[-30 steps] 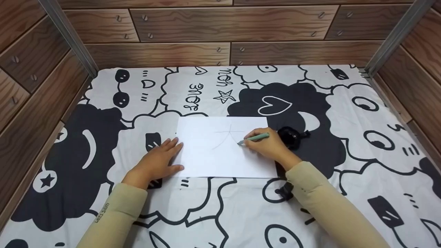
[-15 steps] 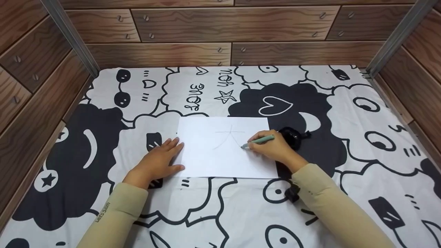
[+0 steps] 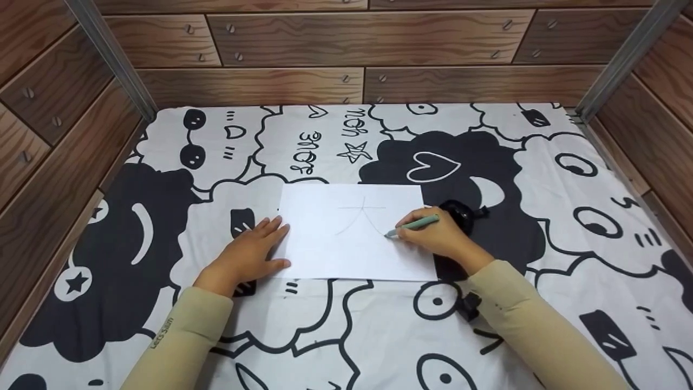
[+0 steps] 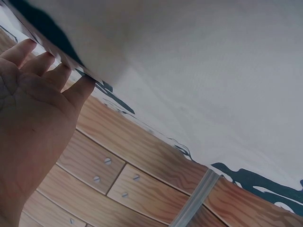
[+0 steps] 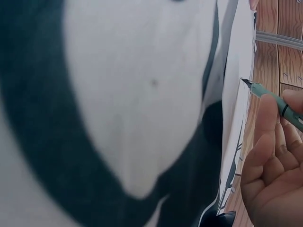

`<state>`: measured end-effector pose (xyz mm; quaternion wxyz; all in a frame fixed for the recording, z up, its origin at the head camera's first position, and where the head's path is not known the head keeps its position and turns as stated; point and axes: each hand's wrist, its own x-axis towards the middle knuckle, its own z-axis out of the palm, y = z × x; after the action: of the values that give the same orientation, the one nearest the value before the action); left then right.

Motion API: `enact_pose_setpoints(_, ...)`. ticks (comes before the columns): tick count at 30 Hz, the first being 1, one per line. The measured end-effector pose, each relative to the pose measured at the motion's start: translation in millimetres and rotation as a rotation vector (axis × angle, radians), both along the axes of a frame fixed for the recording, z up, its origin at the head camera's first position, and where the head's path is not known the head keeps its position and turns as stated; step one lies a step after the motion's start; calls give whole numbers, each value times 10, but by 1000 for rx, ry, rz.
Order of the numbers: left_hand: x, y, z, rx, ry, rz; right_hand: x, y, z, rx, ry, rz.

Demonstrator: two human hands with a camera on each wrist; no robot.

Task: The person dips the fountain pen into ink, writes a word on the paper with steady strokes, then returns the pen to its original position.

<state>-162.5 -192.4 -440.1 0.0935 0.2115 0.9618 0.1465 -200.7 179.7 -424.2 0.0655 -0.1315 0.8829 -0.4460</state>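
I see the right grip (image 3: 441, 238) clamped on the green pen (image 3: 425, 221), nib inside the right edge of the white sheet (image 3: 325, 260), which lies on patterned cloth (image 3: 308, 311). The left grip (image 3: 246, 257), thumb and fingers apart, rests at the left edge. The sheet runs plain from the drawn strokes (image 3: 363, 208) to its near edge; a black object (image 3: 460, 210) crowds the right grip.

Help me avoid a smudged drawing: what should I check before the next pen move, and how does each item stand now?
1. Pen gripped by the right hand: ok.
2. Left hand at the paper: ok, fingers and thumb at its left edge.
3. Blank space below the strokes: ok.
4. Nib lifted off the paper: cannot tell.
5. Right hand clear of the black object: cannot tell; the hand partly hides it.
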Motion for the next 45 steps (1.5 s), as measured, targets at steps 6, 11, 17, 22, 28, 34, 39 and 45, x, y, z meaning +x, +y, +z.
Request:
enact_pose_setpoints(6,5,7,15,-1,3,0,15,33,7,15,16,11)
enact_pose_setpoints(11,4,6,8,-4,2,1,25,58,10,3,11,17)
enact_pose_setpoints(17,2,4,4,-9,7,-1,28,69,7,7,12,16)
enact_pose_setpoints(22,1,4,-3,-5,5,2,33,84,13,-14,18,27)
enact_pose_setpoints(28,-10,-2,-9,-5,17,-7,26,113,13,-47,22,29)
enact_pose_setpoints(34,-8,-3,-9,-10,18,-8,15,125,-6,-84,37,18)
enact_pose_setpoints(39,-5,4,-4,-13,20,-4,9,131,-37,-190,62,16)
enact_pose_setpoints(45,-2,11,3,-18,17,0,3,147,-43,-204,106,-35)
